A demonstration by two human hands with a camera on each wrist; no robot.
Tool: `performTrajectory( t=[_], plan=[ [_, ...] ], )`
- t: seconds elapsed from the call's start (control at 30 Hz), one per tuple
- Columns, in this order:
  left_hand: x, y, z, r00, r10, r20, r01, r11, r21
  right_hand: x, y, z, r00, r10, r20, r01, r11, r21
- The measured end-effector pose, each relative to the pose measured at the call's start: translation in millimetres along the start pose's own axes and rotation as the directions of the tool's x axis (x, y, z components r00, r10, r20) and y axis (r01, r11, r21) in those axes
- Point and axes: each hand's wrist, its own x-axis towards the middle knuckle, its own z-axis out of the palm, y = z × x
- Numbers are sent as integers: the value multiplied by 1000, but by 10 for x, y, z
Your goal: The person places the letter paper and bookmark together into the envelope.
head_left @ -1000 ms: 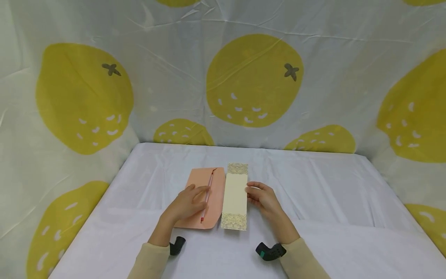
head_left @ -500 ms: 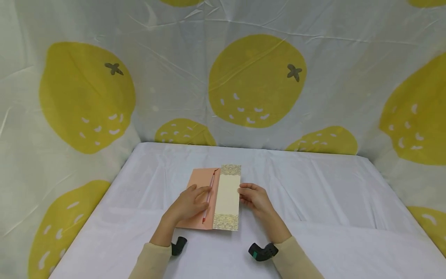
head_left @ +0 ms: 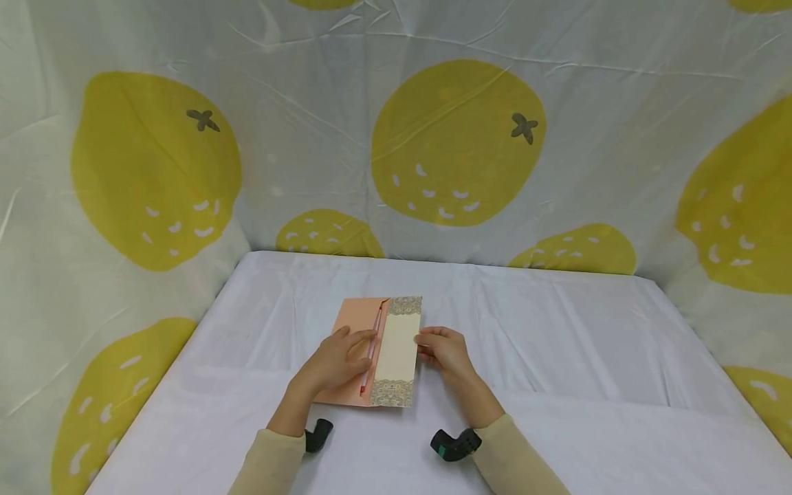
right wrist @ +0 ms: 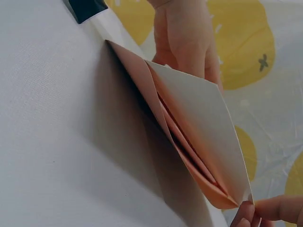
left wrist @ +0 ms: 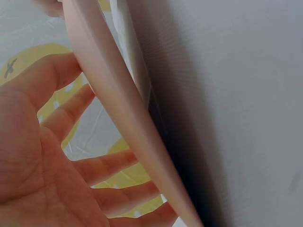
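A peach-pink envelope (head_left: pixel 357 313) lies on the white cloth, a thin pale strip (head_left: pixel 364 378) with a red lower end running along its opening. My left hand (head_left: pixel 334 361) rests on the envelope, its spread fingertips touching the paper beside the strip. A cream card (head_left: pixel 396 354) with patterned gold-grey bands at both ends overlaps the envelope's right side. At the card's right edge, my right hand (head_left: pixel 448 352) pinches it between thumb and fingers. In the right wrist view the card (right wrist: pixel 203 109) stands slanted above the envelope flap (right wrist: pixel 137 71), its inner edge at the opening.
A white cloth (head_left: pixel 557 337) covers the table. Behind and at the sides hang pale curtains (head_left: pixel 297 137) printed with large yellow lemons. A black wrist device (head_left: pixel 456 445) sits on the right wrist, and another (head_left: pixel 318 435) on the left.
My right hand has moved the card leftward, from beside the envelope to over its right flap and up to the opening. The left hand has stayed on the envelope.
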Motion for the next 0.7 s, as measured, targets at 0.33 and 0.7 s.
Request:
performTrajectory(
  t=[0.33,0.7],
  plan=[
    [7,-13,4,1000,9,-12,-9,1000,9,-1,-22,80,999,-21,-29,19,997,-68],
    [24,-21,21,1000,-10,-11,10,999,32,40,0,167,996,-36,-76,28,993,-111]
  ],
)
